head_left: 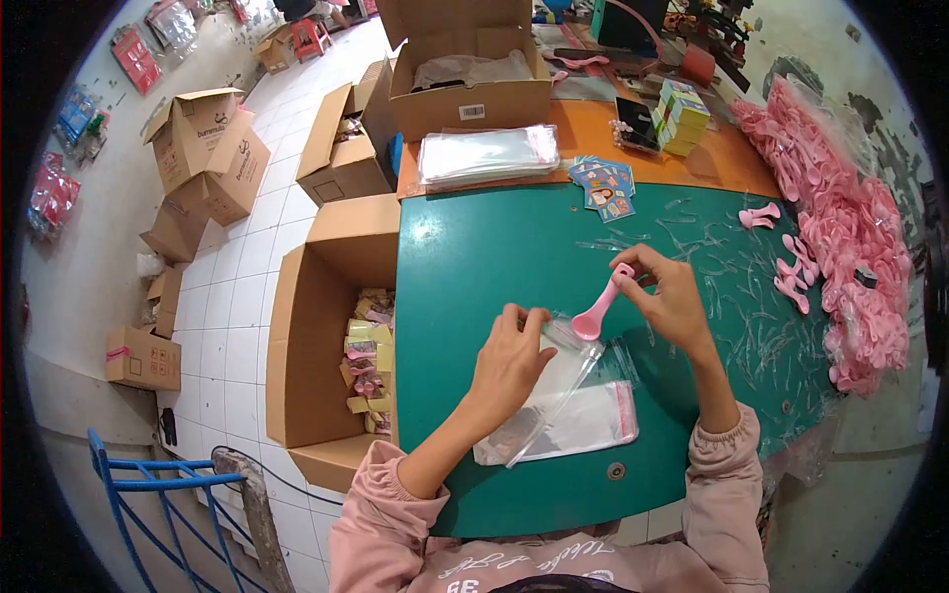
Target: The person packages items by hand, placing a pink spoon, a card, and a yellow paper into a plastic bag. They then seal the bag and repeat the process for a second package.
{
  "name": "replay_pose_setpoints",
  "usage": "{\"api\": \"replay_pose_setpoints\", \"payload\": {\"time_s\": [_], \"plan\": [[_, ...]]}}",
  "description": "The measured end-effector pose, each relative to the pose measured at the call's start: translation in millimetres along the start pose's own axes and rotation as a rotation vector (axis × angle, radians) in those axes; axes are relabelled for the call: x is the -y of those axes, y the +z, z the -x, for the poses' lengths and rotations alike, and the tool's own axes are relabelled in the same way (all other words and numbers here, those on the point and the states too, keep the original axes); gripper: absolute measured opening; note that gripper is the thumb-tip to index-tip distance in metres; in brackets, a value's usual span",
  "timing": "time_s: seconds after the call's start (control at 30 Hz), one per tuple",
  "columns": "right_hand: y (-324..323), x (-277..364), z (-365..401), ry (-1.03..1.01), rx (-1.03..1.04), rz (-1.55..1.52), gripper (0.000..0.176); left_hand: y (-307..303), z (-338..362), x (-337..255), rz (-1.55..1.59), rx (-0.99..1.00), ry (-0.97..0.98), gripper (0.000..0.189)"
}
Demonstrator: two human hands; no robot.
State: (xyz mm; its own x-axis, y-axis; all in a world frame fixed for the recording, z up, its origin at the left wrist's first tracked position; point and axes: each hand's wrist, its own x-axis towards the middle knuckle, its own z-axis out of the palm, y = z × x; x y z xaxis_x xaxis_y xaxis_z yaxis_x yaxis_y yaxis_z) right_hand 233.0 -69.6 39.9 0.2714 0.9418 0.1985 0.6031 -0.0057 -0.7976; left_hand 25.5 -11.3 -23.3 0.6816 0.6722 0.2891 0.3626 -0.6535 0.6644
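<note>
In my right hand (664,299) a pink spoon (601,306) is pinched by the handle end, its bowl pointing down and to the left. My left hand (509,364) has its fingers curled on the upper edge of a clear plastic bag (568,381). The spoon's bowl is at the bag's upper edge; whether it is inside cannot be made out. Beneath the bag lies a stack of clear bags (593,420) on the green table top (470,267). More pink spoons (791,277) lie loose to the right of my right hand.
A large heap of pink spoons (830,217) lines the right edge. Clear plastic scraps (736,316) litter the table's right side. Printed cards (605,186) and a pile of clear bags (489,153) lie at the back. An open carton (326,326) with packed items stands left.
</note>
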Motion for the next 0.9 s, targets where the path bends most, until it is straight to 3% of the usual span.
{"api": "replay_pose_setpoints", "payload": {"time_s": [0.17,0.33,0.43,0.63,0.73,0.77,0.9], "plan": [[-8,6,6,-0.004,0.239,0.122,0.014,-1,-2,10,0.184,0.094,-0.027,0.037],[-18,34,13,0.044,0.158,0.096,0.016,-3,-5,6,0.201,0.183,0.092,0.035],[-17,32,13,0.031,0.102,0.112,0.016,-4,-6,0,0.346,0.232,-0.12,0.024],[-4,27,16,-0.008,0.166,0.275,0.014,-14,-11,1,0.318,0.228,-0.224,0.016],[-7,26,17,-0.002,0.181,0.252,0.014,-12,-13,10,0.668,0.105,-0.233,0.016],[-8,26,17,0.008,0.189,0.233,0.015,-14,-14,11,0.745,0.151,-0.301,0.017],[-10,36,12,-0.004,-0.163,0.067,0.016,-20,-17,6,0.973,0.271,-0.464,0.02]]}}
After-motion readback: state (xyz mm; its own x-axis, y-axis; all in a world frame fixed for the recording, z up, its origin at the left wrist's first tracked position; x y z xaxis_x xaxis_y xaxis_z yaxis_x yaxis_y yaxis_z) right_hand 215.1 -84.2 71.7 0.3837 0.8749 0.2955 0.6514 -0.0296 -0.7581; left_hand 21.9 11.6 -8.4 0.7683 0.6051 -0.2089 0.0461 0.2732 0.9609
